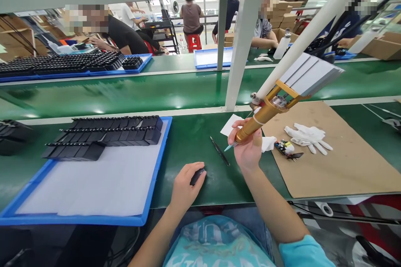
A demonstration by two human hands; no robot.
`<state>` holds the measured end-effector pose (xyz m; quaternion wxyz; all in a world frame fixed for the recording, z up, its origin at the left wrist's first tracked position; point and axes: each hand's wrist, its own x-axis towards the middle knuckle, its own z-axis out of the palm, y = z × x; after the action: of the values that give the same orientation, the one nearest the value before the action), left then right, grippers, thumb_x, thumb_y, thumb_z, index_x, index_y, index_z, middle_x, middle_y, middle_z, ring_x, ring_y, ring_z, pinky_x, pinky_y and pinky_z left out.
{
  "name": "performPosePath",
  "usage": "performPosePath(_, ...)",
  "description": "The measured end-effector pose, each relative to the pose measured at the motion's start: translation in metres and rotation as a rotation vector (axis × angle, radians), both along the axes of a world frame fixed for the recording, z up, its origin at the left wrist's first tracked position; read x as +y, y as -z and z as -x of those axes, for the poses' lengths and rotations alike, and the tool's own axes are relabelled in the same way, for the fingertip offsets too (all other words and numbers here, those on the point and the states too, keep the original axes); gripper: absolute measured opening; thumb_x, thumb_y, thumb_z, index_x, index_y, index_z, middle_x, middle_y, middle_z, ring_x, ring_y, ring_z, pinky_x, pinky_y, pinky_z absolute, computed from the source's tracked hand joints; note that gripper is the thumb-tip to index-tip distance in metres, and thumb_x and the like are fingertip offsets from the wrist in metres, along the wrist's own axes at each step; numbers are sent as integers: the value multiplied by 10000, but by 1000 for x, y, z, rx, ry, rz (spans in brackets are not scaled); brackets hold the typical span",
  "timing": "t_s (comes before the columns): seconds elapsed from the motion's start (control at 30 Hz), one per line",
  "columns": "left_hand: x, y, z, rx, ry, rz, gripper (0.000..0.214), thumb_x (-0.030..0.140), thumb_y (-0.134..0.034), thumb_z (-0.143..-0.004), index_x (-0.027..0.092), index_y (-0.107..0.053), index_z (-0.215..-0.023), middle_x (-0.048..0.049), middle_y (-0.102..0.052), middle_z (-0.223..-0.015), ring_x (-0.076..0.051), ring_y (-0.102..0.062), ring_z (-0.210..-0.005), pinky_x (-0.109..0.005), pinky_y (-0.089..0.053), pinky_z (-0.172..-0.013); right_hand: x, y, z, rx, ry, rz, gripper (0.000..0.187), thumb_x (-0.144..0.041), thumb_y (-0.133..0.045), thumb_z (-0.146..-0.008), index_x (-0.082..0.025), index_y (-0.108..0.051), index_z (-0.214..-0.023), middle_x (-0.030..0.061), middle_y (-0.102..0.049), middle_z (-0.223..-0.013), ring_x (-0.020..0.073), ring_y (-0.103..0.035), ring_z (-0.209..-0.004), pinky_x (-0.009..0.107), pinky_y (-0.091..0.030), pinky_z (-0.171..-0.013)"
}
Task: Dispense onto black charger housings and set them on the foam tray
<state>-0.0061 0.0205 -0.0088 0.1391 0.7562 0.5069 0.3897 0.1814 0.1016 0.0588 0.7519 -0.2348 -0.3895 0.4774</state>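
Note:
My left hand (185, 184) rests on the green bench with its fingers curled over a small black plastic piece (197, 176). My right hand (249, 150) grips a gold cylindrical glue dispenser (254, 126), which tilts with its teal nozzle (229, 147) pointing down and left. The nozzle tip is apart from the black piece. Between the hands lies a pair of black tweezers (219, 151) on the bench. A blue-rimmed tray (156, 171) to the left holds rows of black plastic housings (131, 131) on a white liner.
Brown cardboard (332, 175) on the right carries white gloves (308, 135) and a small circuit board (284, 147). A white post (239, 41) and a slanted white pole (300, 37) rise ahead. Beyond the green conveyor (140, 96), other people sit at work.

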Motion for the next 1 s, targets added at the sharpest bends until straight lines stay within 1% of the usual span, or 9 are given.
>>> performPosePath(0.1,-3,3,-3,117,-32,-33,189,228,-532,-921,218,-585,-1102,-50,-697,-1080,-175,-657,-973,-291,-523,-842,-2,-1,-1,-15,19,15,345,-573,-445,-871,-266,-492,-1021,-18,-603,-860,96,-548,-473,261,-401,-456)
performPosePath(0.27,-6,2,-1,378,-40,-33,341,358,-574,-897,201,-558,-1199,-81,-690,-1085,-225,-657,-908,-323,-514,-750,-4,-2,-1,-34,11,32,337,-571,-438,-872,-274,-488,-1024,-16,-596,-855,98,-550,-483,262,-410,-459)
performPosePath(0.4,-3,-1,2,339,-11,115,326,352,-546,-905,228,-589,-1203,-64,-692,-955,-228,-644,-842,-312,-485,-696,-3,-1,-3,-27,14,4,326,-552,-434,-882,-274,-503,-1038,-14,-599,-855,98,-551,-482,259,-404,-454)
performPosePath(0.5,1,-2,7,30,-58,317,364,388,-607,-858,256,-608,-1197,-52,-673,-935,-220,-628,-844,-303,-475,-728,0,1,-3,-25,25,-5,335,-558,-440,-878,-274,-513,-1040,-11,-598,-877,95,-550,-486,259,-399,-454)
performPosePath(0.57,2,-4,11,-349,-132,492,411,431,-627,-838,267,-596,-1214,-33,-649,-878,-189,-612,-786,-280,-476,-704,1,2,-3,-32,38,-10,336,-560,-467,-864,-272,-518,-1030,-10,-596,-893,95,-554,-501,260,-402,-467)
performPosePath(0.63,1,-8,14,-813,-153,664,464,490,-607,-840,264,-568,-1243,-15,-612,-798,-155,-580,-684,-258,-474,-632,2,3,-4,-41,52,-15,331,-550,-495,-853,-262,-527,-1012,-7,-595,-901,96,-562,-523,263,-409,-491)
performPosePath(0.73,-2,-16,16,-1368,-49,824,486,515,-605,-834,245,-556,-1235,-7,-589,-748,-117,-529,-575,-225,-437,-519,4,4,-5,-48,74,-11,317,-538,-499,-854,-245,-535,-970,-4,-590,-900,96,-566,-540,263,-404,-508)
performPosePath(0.83,-6,-24,16,-1589,52,866,412,452,-628,-838,232,-584,-1184,-16,-606,-771,-100,-522,-558,-198,-411,-481,5,4,-6,-50,91,-4,316,-539,-496,-854,-243,-536,-958,-6,-585,-894,97,-564,-539,261,-392,-504)
performPosePath(1.0,-10,-29,19,-1596,99,829,386,446,-610,-853,239,-586,-1177,-9,-592,-758,-93,-505,-547,-200,-408,-479,6,5,-7,-56,103,-2,342,-555,-510,-835,-235,-547,-949,-5,-585,-875,100,-559,-529,260,-379,-499)
